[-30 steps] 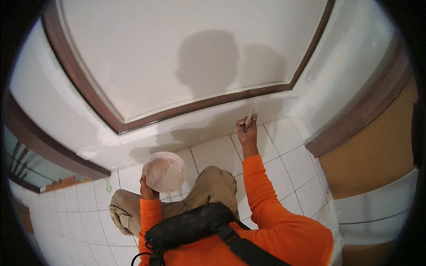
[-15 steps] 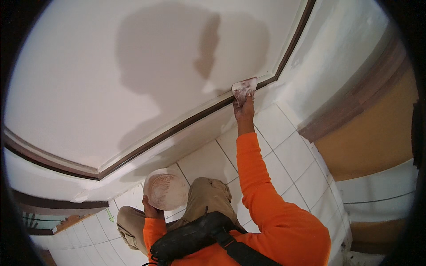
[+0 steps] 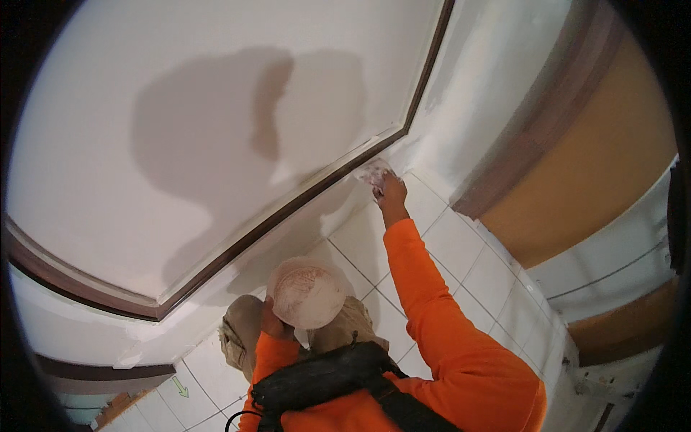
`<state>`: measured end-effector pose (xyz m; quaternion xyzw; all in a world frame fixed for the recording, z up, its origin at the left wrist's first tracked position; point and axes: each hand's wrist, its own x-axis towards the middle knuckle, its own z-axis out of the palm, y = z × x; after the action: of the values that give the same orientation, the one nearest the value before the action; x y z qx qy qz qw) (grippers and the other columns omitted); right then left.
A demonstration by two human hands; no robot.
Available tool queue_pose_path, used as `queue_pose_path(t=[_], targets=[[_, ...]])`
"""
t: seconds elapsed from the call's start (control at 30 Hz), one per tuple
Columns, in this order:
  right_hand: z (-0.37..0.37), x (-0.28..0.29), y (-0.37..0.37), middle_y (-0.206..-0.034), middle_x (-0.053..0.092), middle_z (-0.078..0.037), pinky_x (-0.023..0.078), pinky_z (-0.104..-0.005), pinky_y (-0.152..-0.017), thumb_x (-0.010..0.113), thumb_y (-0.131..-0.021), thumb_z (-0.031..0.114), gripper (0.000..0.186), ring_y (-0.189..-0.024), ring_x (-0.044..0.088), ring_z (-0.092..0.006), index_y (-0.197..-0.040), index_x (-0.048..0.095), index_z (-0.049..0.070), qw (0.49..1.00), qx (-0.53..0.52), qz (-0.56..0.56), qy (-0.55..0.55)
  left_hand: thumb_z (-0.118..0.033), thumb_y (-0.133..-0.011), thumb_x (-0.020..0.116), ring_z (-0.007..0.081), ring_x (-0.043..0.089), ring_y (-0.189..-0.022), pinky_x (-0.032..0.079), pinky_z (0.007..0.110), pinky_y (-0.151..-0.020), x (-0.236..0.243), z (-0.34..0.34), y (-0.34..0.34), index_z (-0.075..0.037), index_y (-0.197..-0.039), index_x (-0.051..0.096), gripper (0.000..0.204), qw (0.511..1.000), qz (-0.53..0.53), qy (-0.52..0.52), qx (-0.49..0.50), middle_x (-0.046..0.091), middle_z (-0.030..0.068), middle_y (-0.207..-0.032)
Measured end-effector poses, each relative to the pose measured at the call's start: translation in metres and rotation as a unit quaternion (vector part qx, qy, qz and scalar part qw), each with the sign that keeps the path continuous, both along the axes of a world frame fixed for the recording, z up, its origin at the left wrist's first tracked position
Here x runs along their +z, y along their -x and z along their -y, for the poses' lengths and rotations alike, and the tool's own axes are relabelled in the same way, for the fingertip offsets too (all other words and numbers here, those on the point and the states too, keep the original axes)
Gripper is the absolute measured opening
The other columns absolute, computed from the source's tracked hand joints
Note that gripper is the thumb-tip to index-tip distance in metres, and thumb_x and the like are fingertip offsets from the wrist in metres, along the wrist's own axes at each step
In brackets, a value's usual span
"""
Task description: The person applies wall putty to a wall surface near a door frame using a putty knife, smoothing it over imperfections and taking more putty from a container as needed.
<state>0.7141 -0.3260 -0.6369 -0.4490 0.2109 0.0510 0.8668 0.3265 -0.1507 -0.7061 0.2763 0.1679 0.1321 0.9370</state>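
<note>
My right hand (image 3: 392, 190) is closed on a putty-smeared flat scraper (image 3: 371, 173), its arm stretched far out. The scraper is at the white wall strip just below the dark brown frame (image 3: 302, 202), near the frame's right corner; whether its edge touches the wall I cannot tell. My left hand (image 3: 273, 321) grips the side of a round, pale pinkish bowl (image 3: 308, 291) above my knees. Streaks of putty coat the inside of the bowl. The left fingers are partly hidden beneath it.
Above the frame is a large white panel (image 3: 216, 209) with my shadow on it. White floor tiles (image 3: 453, 241) spread below, with a green arrow mark (image 3: 180, 387) at the left. A tan and brown surface (image 3: 568, 173) stands at the right. A black bag (image 3: 327, 385) hangs across my front.
My right hand and the scraper have moved from over the brown frame down to the wall strip below it. The bowl in my left hand has shifted right, over my knees. The view has turned slightly.
</note>
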Motion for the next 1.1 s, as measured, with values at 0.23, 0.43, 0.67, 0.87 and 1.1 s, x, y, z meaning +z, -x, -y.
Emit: queue_pose_path(t=[0.23,0.43,0.67,0.87,1.1], targets=[[0.090,-0.020,0.133,-0.075,0.053,-0.004,0.042,-0.0201,-0.041,0.055,-0.100,0.022,0.024,-0.059,0.049,-0.0103,-0.112,0.056,0.002,0.880,0.260,0.064,-0.391,-0.040,-0.098,0.049,0.0298,0.054,-0.125,0.045,0.045,-0.105,0.004,-0.028,-0.007,0.003,-0.141,0.042,0.061,0.996,-0.028,-0.064,-0.047,0.055,0.0151,-0.136],[0.076,0.018,0.223,-0.072,0.050,-0.004,0.040,-0.0207,-0.037,0.047,-0.103,0.020,0.029,-0.054,0.045,-0.0103,-0.117,0.050,-0.004,0.810,0.344,0.058,-0.472,-0.039,-0.095,0.053,0.0276,0.058,-0.121,0.046,0.042,-0.103,0.026,-0.044,-0.029,0.000,-0.137,0.048,0.058,0.990,0.045,-0.007,-0.133,0.059,0.0139,-0.132],[0.057,0.046,0.246,-0.098,0.066,-0.009,0.057,-0.0281,-0.062,0.061,-0.095,0.014,0.037,-0.077,0.066,-0.0177,-0.128,0.052,0.001,0.973,0.192,0.109,-0.064,-0.044,-0.094,0.053,0.0285,0.059,-0.118,0.046,0.041,-0.103,0.024,-0.060,-0.032,0.000,-0.137,0.048,0.062,0.989,0.045,-0.016,-0.140,0.060,0.0154,-0.129],[0.060,0.112,0.229,-0.106,0.070,-0.006,0.056,-0.0313,-0.078,0.066,-0.087,0.003,0.025,-0.088,0.068,-0.0179,-0.112,0.066,0.001,0.803,0.400,0.230,0.377,-0.044,-0.094,0.051,0.0290,0.059,-0.116,0.045,0.041,-0.102,0.037,-0.067,-0.047,0.003,-0.138,0.045,0.065,0.972,0.036,-0.184,-0.144,0.058,0.0188,-0.128],[0.004,0.085,0.223,-0.106,0.061,-0.012,0.054,-0.0391,-0.080,0.061,-0.080,0.004,0.022,-0.098,0.058,-0.0266,-0.100,0.070,0.004,0.314,0.436,0.412,0.736,-0.034,-0.095,0.060,0.0206,0.062,-0.098,0.051,0.031,-0.086,0.067,-0.041,-0.082,0.002,-0.135,0.048,0.056,0.947,0.059,-0.291,-0.124,0.062,0.0102,-0.117]])
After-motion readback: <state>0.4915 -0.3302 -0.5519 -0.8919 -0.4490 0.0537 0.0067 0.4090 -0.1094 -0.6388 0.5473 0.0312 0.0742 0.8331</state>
